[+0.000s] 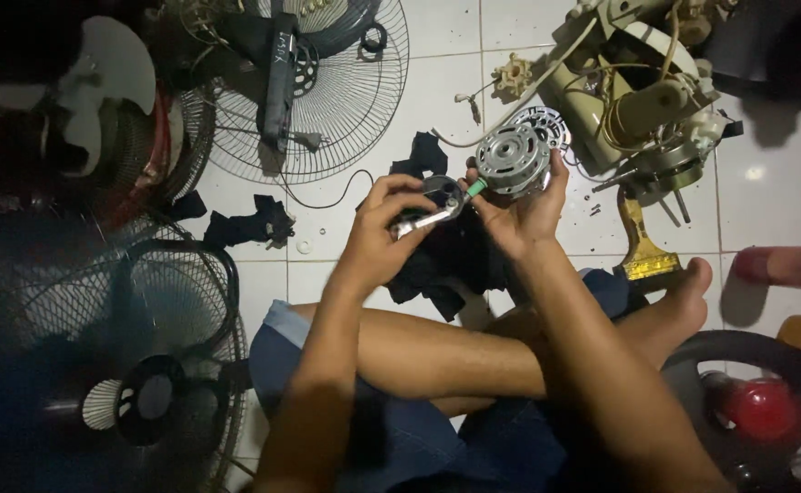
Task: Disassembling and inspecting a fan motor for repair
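Observation:
My right hand (521, 215) holds a round silver fan motor (513, 160) above my crossed legs, its face turned toward me. My left hand (384, 230) grips a shiny metal tool (423, 219) whose tip points at the motor's shaft end. A small dark round part (441, 189) sits at the tool's tip. A green piece (476, 187) shows between the tool and the motor. A black cloth (446, 260) lies under both hands on the white tiled floor.
A cream fan housing (633, 91) with wires lies at the upper right. A paintbrush (642, 256) rests by my foot (684, 306). Wire fan guards (346, 100) lie at the top; a dark fan (158, 365) stands at lower left. A red-centred fan (761, 402) sits at lower right.

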